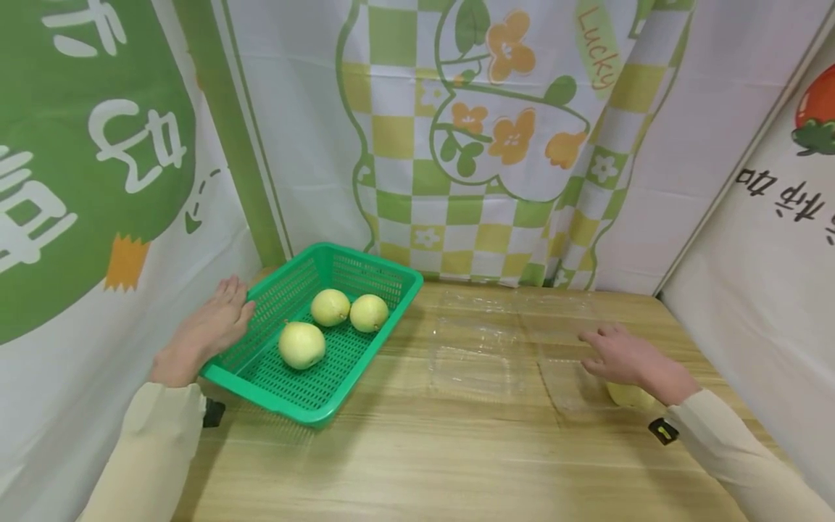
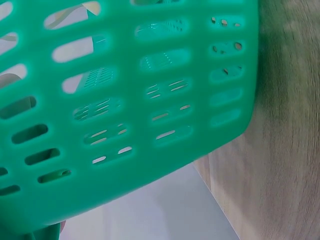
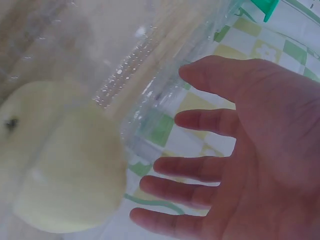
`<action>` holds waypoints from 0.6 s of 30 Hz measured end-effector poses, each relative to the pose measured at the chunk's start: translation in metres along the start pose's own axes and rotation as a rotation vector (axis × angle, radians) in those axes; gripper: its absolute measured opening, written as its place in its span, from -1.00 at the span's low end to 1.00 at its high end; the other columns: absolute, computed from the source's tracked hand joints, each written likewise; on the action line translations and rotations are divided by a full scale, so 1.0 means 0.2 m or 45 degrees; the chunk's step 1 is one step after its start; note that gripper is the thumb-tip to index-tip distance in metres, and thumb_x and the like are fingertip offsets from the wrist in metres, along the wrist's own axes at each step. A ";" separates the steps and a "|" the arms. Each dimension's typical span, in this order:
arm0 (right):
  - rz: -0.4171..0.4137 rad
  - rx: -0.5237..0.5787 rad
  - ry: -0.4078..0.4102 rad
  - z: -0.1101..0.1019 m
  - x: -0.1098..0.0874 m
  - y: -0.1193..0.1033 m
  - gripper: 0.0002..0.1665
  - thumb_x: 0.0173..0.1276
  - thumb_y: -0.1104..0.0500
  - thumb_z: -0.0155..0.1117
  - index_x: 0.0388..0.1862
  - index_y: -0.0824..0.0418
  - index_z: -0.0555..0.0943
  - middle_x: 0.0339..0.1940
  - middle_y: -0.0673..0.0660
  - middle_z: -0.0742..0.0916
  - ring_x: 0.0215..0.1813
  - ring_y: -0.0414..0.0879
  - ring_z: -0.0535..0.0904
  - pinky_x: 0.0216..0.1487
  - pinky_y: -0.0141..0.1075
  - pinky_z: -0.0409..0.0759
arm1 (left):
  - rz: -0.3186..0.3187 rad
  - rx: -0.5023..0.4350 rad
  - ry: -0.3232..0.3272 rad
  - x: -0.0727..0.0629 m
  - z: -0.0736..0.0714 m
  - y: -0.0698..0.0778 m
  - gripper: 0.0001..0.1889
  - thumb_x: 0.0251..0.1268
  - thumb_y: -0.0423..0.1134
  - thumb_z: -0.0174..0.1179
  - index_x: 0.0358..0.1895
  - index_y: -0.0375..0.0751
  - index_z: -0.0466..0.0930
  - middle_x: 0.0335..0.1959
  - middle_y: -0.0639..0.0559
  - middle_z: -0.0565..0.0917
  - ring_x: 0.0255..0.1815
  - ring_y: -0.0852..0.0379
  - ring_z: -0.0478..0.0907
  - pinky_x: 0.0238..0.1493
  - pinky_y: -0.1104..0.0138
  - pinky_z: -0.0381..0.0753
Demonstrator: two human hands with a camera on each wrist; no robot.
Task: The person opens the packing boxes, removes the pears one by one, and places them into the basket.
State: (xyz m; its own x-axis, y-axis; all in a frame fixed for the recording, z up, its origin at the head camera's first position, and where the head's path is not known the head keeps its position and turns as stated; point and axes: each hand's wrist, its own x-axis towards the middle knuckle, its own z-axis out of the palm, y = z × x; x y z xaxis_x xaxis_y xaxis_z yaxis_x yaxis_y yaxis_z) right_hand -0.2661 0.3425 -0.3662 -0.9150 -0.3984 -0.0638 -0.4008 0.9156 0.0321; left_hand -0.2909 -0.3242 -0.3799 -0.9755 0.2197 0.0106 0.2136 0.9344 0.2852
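Note:
My left hand [image 1: 210,322] lies along the left rim of a green plastic basket [image 1: 352,371], fingers extended and thumb over the edge. Inside the basket sit three pale yellow pears [image 1: 302,346]. The slotted basket wall [image 2: 175,145] fills most of the left wrist view, and the left hand is nearly all hidden there. Over a clear plastic container [image 1: 567,384] at the right, my right hand [image 1: 616,353] hovers with its fingers spread and nothing in them. Another pear [image 3: 70,160] is beside that hand; in the head view the wrist partly covers it.
A clear plastic container [image 1: 479,359] with moulded hollows is left of the right hand. Wooden tabletop [image 1: 443,464] runs under everything. A checked curtain [image 1: 450,239] hangs at the back, and printed white cloth walls [image 1: 750,290] stand at both sides.

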 end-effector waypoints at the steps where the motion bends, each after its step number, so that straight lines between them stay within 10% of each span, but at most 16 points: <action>1: 0.016 0.019 -0.009 0.00 -0.01 0.00 -0.40 0.41 0.02 0.21 0.30 0.34 0.45 0.17 0.50 0.55 0.24 0.46 0.41 0.10 0.31 0.50 | 0.001 0.005 0.001 0.00 0.00 0.00 -0.26 0.62 0.03 -0.58 0.47 -0.65 -0.32 0.50 -0.58 -0.37 0.55 -0.48 -0.38 0.55 -0.23 -0.24; 18: 0.156 -0.009 -0.048 0.11 -0.12 0.08 -0.36 0.41 -0.01 0.18 0.34 0.33 0.42 0.24 0.63 0.45 0.24 0.61 0.35 -0.05 0.44 0.51 | 0.019 0.000 0.023 0.00 0.00 0.01 -0.30 0.64 -0.04 -0.52 0.46 -0.69 -0.27 0.49 -0.62 -0.31 0.55 -0.49 -0.35 0.55 -0.22 -0.20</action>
State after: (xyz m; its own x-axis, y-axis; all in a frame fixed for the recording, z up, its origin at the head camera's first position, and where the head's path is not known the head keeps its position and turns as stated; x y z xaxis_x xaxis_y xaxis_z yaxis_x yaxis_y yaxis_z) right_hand -0.2495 0.3670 -0.3857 -0.9549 -0.2808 -0.0964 -0.2863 0.9569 0.0493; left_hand -0.2905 -0.3218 -0.3788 -0.9730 0.2284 0.0321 0.2279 0.9310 0.2850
